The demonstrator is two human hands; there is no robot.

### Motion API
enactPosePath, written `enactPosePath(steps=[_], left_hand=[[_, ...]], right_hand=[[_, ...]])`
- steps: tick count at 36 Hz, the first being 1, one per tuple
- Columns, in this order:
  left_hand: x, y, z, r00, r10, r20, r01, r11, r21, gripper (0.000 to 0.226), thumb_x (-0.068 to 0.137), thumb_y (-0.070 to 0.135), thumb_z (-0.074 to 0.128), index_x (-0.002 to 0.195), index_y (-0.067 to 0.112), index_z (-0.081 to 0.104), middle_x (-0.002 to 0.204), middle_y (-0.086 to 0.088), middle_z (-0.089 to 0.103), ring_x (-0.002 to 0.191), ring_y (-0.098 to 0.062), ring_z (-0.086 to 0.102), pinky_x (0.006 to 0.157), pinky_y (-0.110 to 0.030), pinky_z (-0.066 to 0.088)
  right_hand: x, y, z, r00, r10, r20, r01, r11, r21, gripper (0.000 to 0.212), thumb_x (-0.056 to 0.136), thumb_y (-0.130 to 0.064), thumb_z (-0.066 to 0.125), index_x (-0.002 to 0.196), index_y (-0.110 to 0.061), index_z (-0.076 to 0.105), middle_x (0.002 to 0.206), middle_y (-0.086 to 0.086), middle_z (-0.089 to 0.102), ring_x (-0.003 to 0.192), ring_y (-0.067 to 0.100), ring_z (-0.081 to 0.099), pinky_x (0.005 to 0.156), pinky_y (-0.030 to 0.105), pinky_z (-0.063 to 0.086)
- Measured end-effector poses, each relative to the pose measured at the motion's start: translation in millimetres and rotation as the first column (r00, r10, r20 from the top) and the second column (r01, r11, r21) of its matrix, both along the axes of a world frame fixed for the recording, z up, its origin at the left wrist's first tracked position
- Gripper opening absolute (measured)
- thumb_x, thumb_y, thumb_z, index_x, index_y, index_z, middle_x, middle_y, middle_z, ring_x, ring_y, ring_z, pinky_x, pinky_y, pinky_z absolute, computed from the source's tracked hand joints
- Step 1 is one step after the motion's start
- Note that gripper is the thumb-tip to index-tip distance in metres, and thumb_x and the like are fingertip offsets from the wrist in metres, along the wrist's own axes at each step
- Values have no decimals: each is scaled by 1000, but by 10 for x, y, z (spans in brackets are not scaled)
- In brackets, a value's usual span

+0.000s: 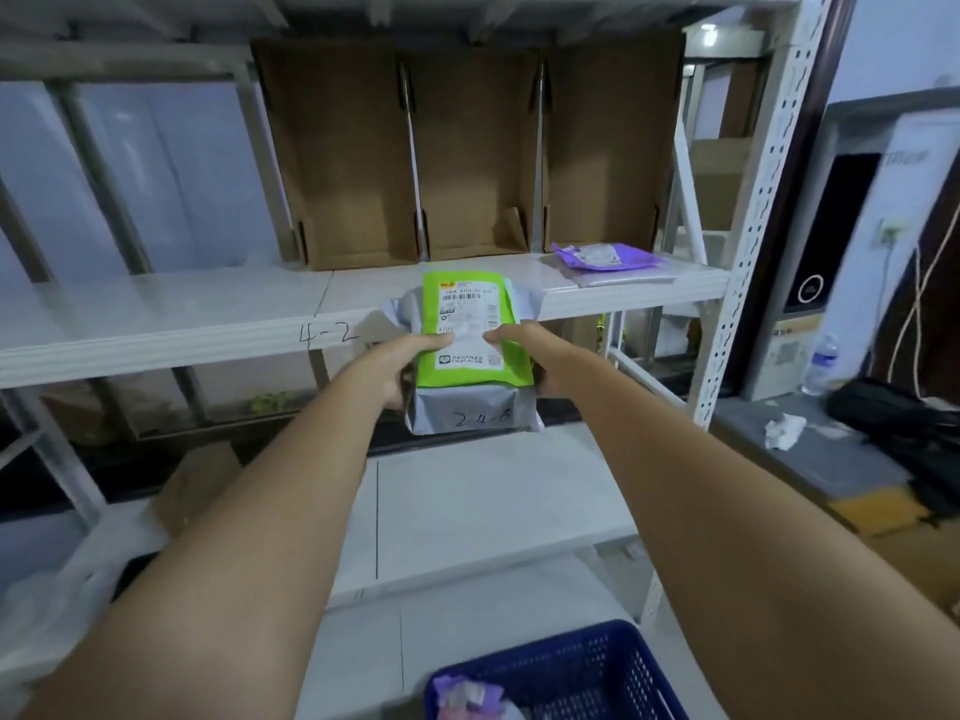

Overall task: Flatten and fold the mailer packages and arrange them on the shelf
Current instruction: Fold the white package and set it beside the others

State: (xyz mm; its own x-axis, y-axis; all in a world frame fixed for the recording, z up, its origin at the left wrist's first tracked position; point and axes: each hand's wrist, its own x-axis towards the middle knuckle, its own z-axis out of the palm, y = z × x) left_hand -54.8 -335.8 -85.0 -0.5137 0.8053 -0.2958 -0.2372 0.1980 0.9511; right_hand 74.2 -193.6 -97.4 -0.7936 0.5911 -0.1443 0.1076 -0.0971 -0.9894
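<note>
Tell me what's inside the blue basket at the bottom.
The blue basket holds a purple mailer at its left end. The rest looks bare, though the frame edge cuts off its lower part.

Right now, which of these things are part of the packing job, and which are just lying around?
Part of the job:
grey mailer with green label, held by left hand and right hand
purple mailer lying on the shelf
blue basket holding more packages

Just lying about:
water bottle
crumpled white paper
cardboard boxes
</note>
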Motion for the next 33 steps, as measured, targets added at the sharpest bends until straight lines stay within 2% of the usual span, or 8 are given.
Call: enactPosePath(steps=[2, 12, 16, 19, 23, 26, 30, 33], left_hand=[[24, 67, -95, 1000, -19, 5, 19, 1000, -9, 13, 85, 20, 70, 96, 13, 66, 71, -3, 74, 78, -20, 68, 67, -35, 57], [181, 369, -410, 995, -58, 85, 58, 998, -1, 11, 87, 12, 66, 96, 9, 66, 74, -8, 74, 61, -19, 72, 54, -32, 59], [239, 554, -614, 993, -48, 105, 44, 998, 35, 22, 84, 7, 67, 106, 8, 67, 92, -12, 74, 79, -23, 73, 69, -37, 60], [284, 620, -839, 995, -11, 96, 8, 999, 39, 50, 70, 6, 76, 118, 6, 64, 113, -16, 69, 100, -29, 68, 83, -43, 57], [368, 798, -1244, 992, 90, 91, -94, 995, 40, 57, 70, 3, 78, 124, 4, 58, 115, -16, 68, 98, -28, 68, 66, -34, 59], [427, 925, -1538, 982, 148, 116, -153, 987, 43, 80, 57, 8, 86, 129, 6, 51, 117, -13, 67, 101, -30, 68, 70, -38, 58], [534, 1088, -1919, 975, 198, 102, -205, 977, 63, 52, 76, 0, 74, 122, 7, 52, 111, -8, 68, 92, -23, 68, 62, -31, 56], [551, 1173, -2241, 976, 205, 72, -210, 976, 56, 59, 74, 0, 75, 127, 3, 49, 121, -10, 64, 99, -24, 65, 70, -31, 53]], right_hand=[[58, 22, -83, 999, -15, -34, 13, 999, -51, 56, 74, -19, 73, 127, -11, 56, 114, 13, 71, 104, 31, 68, 94, 53, 52], [209, 371, -454, 996, -55, -69, 44, 987, -154, 90, 55, -15, 85, 135, -13, 44, 120, 15, 67, 101, 36, 69, 86, 58, 53], [295, 571, -599, 998, -27, -61, 15, 980, -198, 77, 62, -6, 82, 129, -18, 44, 120, 14, 66, 101, 35, 69, 85, 59, 54], [341, 705, -821, 1000, 8, -12, -11, 975, -222, 79, 57, -5, 83, 123, -23, 44, 120, 12, 66, 103, 34, 68, 87, 62, 52], [432, 918, -1155, 997, 46, 63, -30, 972, -233, 70, 68, 1, 78, 122, -27, 43, 118, 6, 65, 107, 29, 65, 92, 57, 51], [469, 1059, -1430, 997, 51, 56, -34, 962, -270, 69, 71, 6, 75, 124, -24, 41, 117, 5, 63, 108, 28, 64, 92, 56, 51], [517, 1220, -1808, 996, 50, 68, -28, 957, -288, 67, 71, 8, 75, 118, -26, 40, 110, 4, 64, 95, 23, 64, 92, 52, 52], [565, 1326, -2103, 992, 63, 105, -29, 956, -293, 67, 71, 8, 74, 114, -27, 38, 111, 5, 62, 91, 23, 63, 90, 49, 53]])
